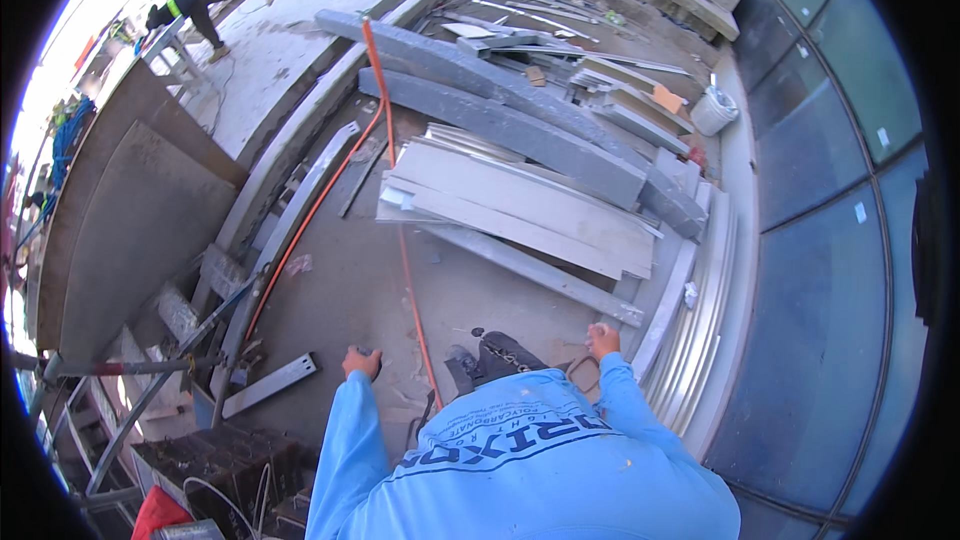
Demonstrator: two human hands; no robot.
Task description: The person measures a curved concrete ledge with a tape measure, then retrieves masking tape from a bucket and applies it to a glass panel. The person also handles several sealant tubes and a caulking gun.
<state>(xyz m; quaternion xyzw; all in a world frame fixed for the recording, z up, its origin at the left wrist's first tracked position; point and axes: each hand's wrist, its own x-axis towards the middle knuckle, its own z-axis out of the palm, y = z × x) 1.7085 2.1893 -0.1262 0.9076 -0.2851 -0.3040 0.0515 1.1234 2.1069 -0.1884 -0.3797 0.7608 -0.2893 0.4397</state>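
Observation:
Both my arms, in light blue sleeves, reach forward over the grey concrete floor (350,290). My left hand (362,362) is closed above the floor, fingers curled, with a dark patch at the fingertips. My right hand (602,340) is also closed, near the end of a long grey metal beam (545,275). Whatever either hand holds, if anything, is too small to make out. An orange hose (412,295) runs across the floor between my hands. Ahead lies a stack of pale flat panels (520,205). My blue shirt (540,470) hides the floor below.
Long grey wrapped beams (500,125) lie beyond the panels. Silvery metal lengths (695,330) run along the glass wall (820,310) at right, near a white bucket (714,112). A short metal channel (270,386) and large boards (140,230) are at left. Another person (195,10) bends over far left.

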